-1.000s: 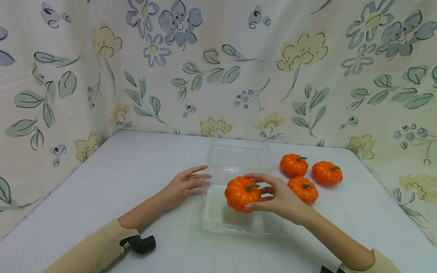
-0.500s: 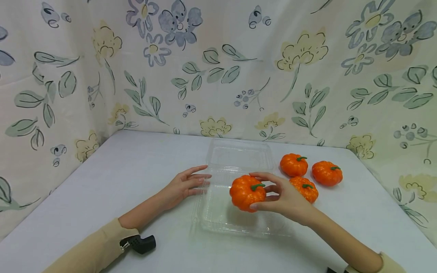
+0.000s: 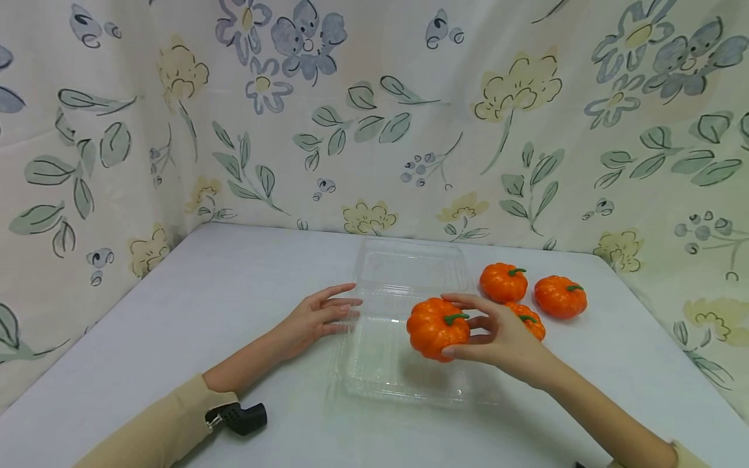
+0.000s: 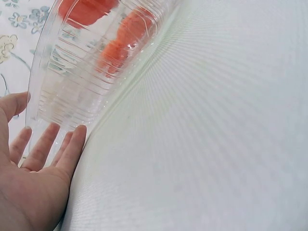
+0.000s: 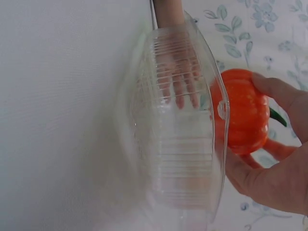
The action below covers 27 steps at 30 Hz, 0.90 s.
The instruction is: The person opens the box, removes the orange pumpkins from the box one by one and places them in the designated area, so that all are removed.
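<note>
In the head view my right hand (image 3: pixel 503 338) grips a small orange pumpkin (image 3: pixel 435 329) with a green stem, thumb on its near side and fingers round the far side. The pumpkin hangs over the base of a clear plastic clamshell box (image 3: pixel 380 374), whose lid is folded back. The right wrist view shows the pumpkin (image 5: pixel 240 110) level with the box rim, partly behind the clear wall. My left hand (image 3: pixel 322 315) has its fingers extended against the left side of the box. From the left wrist view, its fingertips lie along the ribbed wall (image 4: pixel 72 91).
Three more orange pumpkins stand right of the box: one by the lid (image 3: pixel 503 283), one farther right (image 3: pixel 560 297), and one partly hidden behind my right hand (image 3: pixel 531 322). A floral curtain (image 3: pixel 374 117) hangs behind the white table (image 3: pixel 263 260).
My right hand has carried the pumpkin to the right and slightly upward across the box, covering more of the near pumpkin. My left hand and the box have stayed put.
</note>
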Available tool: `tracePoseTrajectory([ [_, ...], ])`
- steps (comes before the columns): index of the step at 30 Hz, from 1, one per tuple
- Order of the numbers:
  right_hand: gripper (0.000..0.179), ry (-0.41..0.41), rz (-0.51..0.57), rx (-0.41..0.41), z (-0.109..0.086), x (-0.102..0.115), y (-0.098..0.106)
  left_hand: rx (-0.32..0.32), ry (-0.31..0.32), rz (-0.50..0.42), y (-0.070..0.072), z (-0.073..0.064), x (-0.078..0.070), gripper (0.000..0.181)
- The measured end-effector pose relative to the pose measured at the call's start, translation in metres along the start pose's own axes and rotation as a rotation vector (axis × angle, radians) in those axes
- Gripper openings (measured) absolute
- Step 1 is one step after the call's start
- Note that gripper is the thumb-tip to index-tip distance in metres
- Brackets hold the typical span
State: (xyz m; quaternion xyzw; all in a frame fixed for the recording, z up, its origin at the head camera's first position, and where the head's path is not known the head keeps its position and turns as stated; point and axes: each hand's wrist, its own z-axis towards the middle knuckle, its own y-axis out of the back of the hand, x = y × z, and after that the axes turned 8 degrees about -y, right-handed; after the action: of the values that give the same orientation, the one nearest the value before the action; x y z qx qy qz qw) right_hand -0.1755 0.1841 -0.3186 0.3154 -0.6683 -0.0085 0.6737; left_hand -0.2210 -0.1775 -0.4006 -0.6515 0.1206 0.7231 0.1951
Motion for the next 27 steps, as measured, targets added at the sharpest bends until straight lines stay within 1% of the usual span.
tracePoseTrajectory([
  [5, 0.073, -0.001, -0.022, -0.022, -0.004, -0.001, 0.004, 0.008, -0.006, 0.004, 0.0, -0.001, -0.001, 0.064],
  [11, 0.07, 0.012, -0.034, -0.061, -0.009, -0.003, 0.01, 0.003, -0.001, 0.001, 0.0, 0.0, -0.001, 0.063],
  [21, 0.071, -0.028, -0.079, -0.103, -0.019, -0.005, 0.02, 0.0, -0.004, -0.014, 0.0, -0.001, -0.002, 0.064],
  [27, 0.072, -0.021, -0.093, -0.121, -0.022, -0.007, 0.023, -0.005, 0.0, -0.015, 0.0, 0.0, -0.002, 0.064],
])
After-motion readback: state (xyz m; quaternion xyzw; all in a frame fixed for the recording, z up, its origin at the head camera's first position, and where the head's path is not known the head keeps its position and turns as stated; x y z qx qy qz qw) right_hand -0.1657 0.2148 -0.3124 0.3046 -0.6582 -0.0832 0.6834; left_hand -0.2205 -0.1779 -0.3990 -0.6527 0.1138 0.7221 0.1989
